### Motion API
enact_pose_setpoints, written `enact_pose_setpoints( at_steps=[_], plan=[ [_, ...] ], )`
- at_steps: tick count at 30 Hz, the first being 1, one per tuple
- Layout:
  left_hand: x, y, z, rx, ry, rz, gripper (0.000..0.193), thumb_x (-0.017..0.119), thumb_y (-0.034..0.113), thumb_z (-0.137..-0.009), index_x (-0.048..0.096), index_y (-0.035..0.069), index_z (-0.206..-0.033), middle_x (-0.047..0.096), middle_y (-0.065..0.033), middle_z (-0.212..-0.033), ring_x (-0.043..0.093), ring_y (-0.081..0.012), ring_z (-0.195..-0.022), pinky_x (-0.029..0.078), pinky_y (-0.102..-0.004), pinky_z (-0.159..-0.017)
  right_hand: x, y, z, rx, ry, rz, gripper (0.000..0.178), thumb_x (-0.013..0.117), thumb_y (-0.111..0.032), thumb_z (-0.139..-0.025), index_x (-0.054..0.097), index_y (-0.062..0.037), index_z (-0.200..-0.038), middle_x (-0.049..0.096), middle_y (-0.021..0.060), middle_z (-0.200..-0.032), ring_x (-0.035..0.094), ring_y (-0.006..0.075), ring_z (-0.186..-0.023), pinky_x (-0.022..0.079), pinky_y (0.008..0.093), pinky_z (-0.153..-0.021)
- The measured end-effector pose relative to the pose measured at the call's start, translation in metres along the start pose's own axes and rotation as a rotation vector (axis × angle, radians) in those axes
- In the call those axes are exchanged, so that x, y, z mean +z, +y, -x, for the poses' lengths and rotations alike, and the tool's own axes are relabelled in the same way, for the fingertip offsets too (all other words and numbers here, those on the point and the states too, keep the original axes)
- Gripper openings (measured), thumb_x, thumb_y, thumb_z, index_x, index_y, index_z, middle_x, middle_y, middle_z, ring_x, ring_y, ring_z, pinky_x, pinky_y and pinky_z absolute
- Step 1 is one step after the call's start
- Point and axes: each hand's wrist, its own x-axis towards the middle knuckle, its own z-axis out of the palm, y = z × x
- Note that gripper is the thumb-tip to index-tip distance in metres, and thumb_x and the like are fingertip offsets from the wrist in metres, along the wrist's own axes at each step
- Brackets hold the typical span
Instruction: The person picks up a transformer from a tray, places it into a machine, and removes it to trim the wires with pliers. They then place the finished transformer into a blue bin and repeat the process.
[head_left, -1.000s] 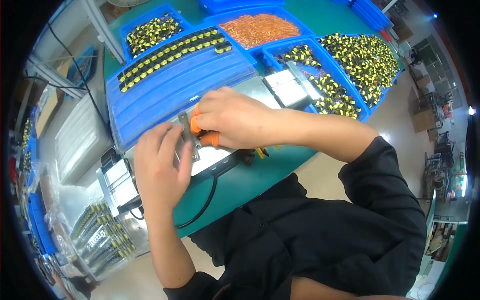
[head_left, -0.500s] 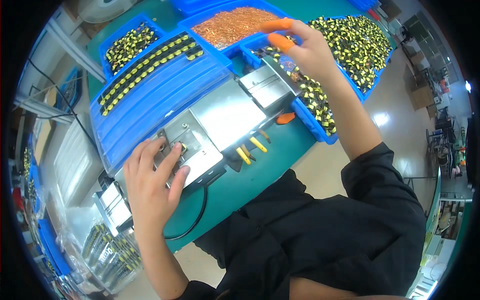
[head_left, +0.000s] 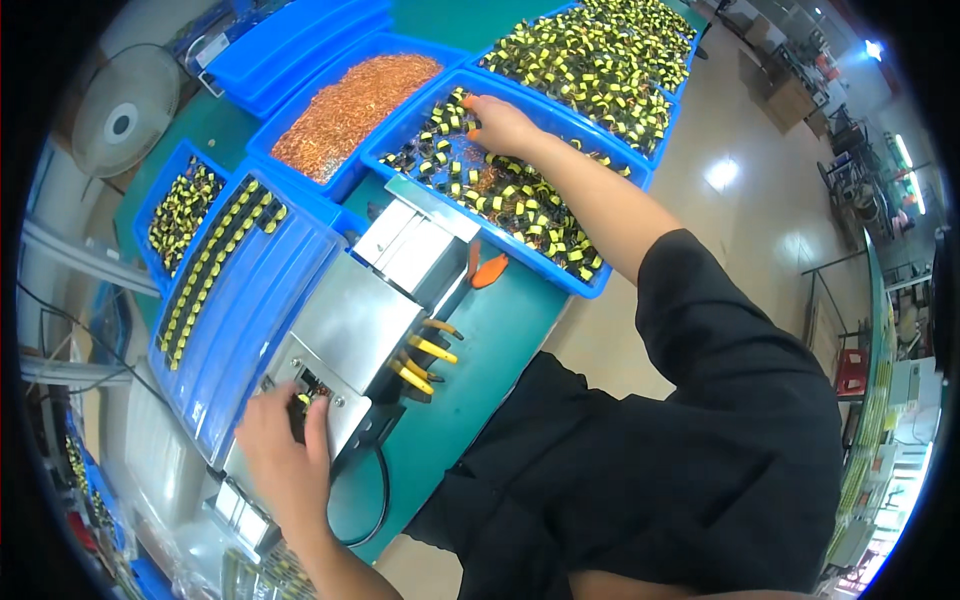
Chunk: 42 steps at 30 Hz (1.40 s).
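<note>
My right hand (head_left: 503, 128), orange covers on its fingertips, reaches into a blue bin (head_left: 620, 230) of loose small black-and-yellow parts (head_left: 520, 205). Its thumb and forefinger are apart, with no part visible between them. At the near end of a silver metal machine (head_left: 355, 320), my left hand (head_left: 283, 460) has its fingers and thumb closed about a small black-and-yellow part (head_left: 304, 399) at the machine's opening. The hand covers some of that part. A clear-walled blue tray (head_left: 255, 290) beside the machine holds rows of similar parts (head_left: 215, 270) along its far side.
Beyond the machine are a bin of copper-coloured pieces (head_left: 355, 105) and a bin heaped with black-and-yellow parts (head_left: 590, 65). Yellow-handled tools (head_left: 425, 358) stick out of the machine's side. An orange piece (head_left: 490, 271) and a black cable (head_left: 384, 490) lie on the green table (head_left: 490, 400).
The view has shifted, showing more of the bins and a fan. My right hand has come down from above into the bin. My left fingers have closed in around the part at the machine.
</note>
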Motion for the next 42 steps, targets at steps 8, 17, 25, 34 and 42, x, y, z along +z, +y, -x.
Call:
enact_pose_setpoints(
  at_steps=[8, 17, 25, 34, 42],
  plan=[
    [-0.014, -0.008, -0.009, -0.005, 0.345, 0.121, 0.020, 0.067, 0.007, -0.088, 0.064, 0.000, -0.106, 0.061, -0.0145, -0.095, 0.058, -0.0248, -0.083, 0.047, -0.0356, -0.078, -0.005, -0.011, 0.000, 0.137, -0.095, 0.047, 0.043, 0.076, -0.016, -0.080, 0.062, -0.0045, -0.119, 0.065, 0.0185, -0.113, 0.061, 0.0340, -0.110, 0.050, 0.0427, -0.093],
    [0.027, -0.040, -0.144, -0.079, 0.235, 0.200, 0.030, 0.069, 0.013, -0.086, 0.066, 0.000, -0.112, 0.070, -0.0135, -0.098, 0.065, -0.0224, -0.082, 0.051, -0.0347, -0.078, -0.026, -0.022, 0.015, 0.061, 0.083, -0.502, 0.028, 0.071, -0.014, -0.086, 0.066, -0.0071, -0.112, 0.068, 0.0123, -0.111, 0.065, 0.0230, -0.099, 0.052, 0.0351, -0.088],
    [0.048, -0.040, -0.182, -0.072, 0.009, 0.306, 0.036, 0.070, 0.014, -0.085, 0.066, -0.002, -0.117, 0.071, -0.0141, -0.103, 0.067, -0.0200, -0.088, 0.052, -0.0321, -0.083, -0.041, -0.048, 0.021, 0.002, 0.080, -0.795, 0.029, 0.070, -0.010, -0.087, 0.066, -0.0039, -0.114, 0.069, 0.0073, -0.106, 0.066, 0.0164, -0.096, 0.053, 0.0303, -0.086],
    [0.043, -0.026, -0.165, 0.060, 0.164, 0.186, 0.031, 0.071, 0.014, -0.083, 0.068, 0.000, -0.111, 0.066, -0.0130, -0.097, 0.063, -0.0225, -0.084, 0.051, -0.0348, -0.078, -0.050, -0.074, 0.032, -0.075, -0.026, -1.028, 0.034, 0.068, -0.008, -0.089, 0.061, -0.0006, -0.122, 0.065, 0.0079, -0.115, 0.062, 0.0171, -0.108, 0.049, 0.0310, -0.095],
    [0.021, 0.042, -0.081, 0.057, 0.075, 0.576, 0.026, 0.071, 0.015, -0.086, 0.068, 0.000, -0.107, 0.066, -0.0112, -0.088, 0.061, -0.0190, -0.076, 0.051, -0.0313, -0.072, -0.098, -0.156, 0.091, -0.125, -0.219, -1.241, 0.031, 0.068, -0.003, -0.087, 0.062, -0.0010, -0.117, 0.066, 0.0070, -0.109, 0.063, 0.0148, -0.103, 0.049, 0.0296, -0.092]
  ],
)
